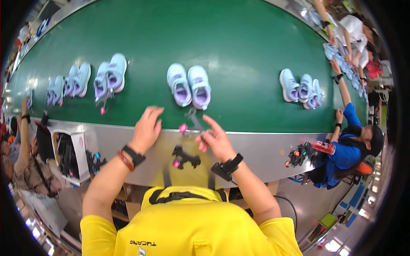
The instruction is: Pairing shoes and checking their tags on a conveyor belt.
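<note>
Pair of lilac shoes (188, 86): on the green belt (239, 55), just beyond both hands. Left hand (146, 129): open, fingers spread, empty, at the belt's near edge. Right hand (215, 138): forefinger extended, other fingers curled near a pink tag (183, 128); hold unclear. Black clip (185, 157): on the table (256, 149), between the wrists.

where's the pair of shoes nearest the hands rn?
Head view, centre: the light-blue shoe pair sits on the green conveyor belt, just beyond the left hand and right hand.
</note>
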Demonstrator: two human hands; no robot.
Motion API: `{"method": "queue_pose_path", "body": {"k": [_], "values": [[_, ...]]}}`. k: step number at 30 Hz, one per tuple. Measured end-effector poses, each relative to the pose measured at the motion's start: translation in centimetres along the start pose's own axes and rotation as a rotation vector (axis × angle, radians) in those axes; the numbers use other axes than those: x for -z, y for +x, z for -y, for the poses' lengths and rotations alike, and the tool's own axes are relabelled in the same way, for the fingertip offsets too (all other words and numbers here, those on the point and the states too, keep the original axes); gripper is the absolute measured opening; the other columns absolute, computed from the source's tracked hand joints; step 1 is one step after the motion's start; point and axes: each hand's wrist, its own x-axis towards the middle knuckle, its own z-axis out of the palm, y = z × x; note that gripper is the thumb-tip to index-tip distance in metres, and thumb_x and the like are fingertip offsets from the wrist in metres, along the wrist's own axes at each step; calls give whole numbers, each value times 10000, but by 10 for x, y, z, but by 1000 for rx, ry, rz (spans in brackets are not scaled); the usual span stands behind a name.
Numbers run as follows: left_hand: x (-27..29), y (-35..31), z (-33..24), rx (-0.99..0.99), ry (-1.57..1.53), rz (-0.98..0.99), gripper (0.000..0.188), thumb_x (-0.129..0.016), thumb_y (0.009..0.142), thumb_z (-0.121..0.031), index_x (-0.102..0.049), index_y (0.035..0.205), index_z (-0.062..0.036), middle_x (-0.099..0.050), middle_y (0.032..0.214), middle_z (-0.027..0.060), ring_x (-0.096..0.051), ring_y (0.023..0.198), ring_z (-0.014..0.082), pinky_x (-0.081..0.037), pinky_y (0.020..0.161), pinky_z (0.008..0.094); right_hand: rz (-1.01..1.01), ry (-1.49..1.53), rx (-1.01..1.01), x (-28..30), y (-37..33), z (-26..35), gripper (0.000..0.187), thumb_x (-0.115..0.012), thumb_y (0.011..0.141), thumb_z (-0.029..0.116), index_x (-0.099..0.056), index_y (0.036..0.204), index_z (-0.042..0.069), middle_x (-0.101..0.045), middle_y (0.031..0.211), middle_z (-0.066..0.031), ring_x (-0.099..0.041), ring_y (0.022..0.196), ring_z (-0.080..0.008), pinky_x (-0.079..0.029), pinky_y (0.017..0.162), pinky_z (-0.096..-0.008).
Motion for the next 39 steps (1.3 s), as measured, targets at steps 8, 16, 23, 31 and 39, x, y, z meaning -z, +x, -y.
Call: {"method": "queue_pose_path", "body": {"k": [8,16,23,31,39], "values": [[-25,54,12,-286,140,96,410,-651,757,-11,-533,1145,-74,-541,1170,101,-596,984,326,-525,764,409,-182,30,57,-35,30,-15,445,-471,947,42,-410,1386,20,-648,836,-83,-599,620,-101,-498,548,-230],[-40,63,26,-278,4,93,187,-626,786,-33,-537,948,-66,-585,941,92,-600,847,336,-498,692,426,-220,97,49,-42,26,-36,448,-467,960,55,-405,1403,45,-638,845,-60,-580,644,-84,-491,586,-222],[-41,63,30,-276,58,127,200,-643,767,0,-551,938,-47,-605,944,97,-602,847,339,-501,697,403,-184,66,53,-40,31,-41,434,-454,976,63,-420,1408,84,-627,856,-42,-564,644,-74,-490,605,-215],[-39,65,28,-294,71,86,151,-643,802,-80,-555,925,-67,-587,912,99,-606,788,348,-494,656,434,-203,13,95,-38,33,-36,431,-468,975,81,-428,1404,89,-610,795,-14,-544,615,-63,-481,579,-216],[-16,65,37,-311,201,165,70,-619,815,-106,-582,873,-95,-574,837,86,-614,752,315,-497,610,432,333,-473,-50,-23,55,-5,453,-466,971,137,-423,1421,159,-591,702,8,-496,547,-66,-461,549,-221]]}}
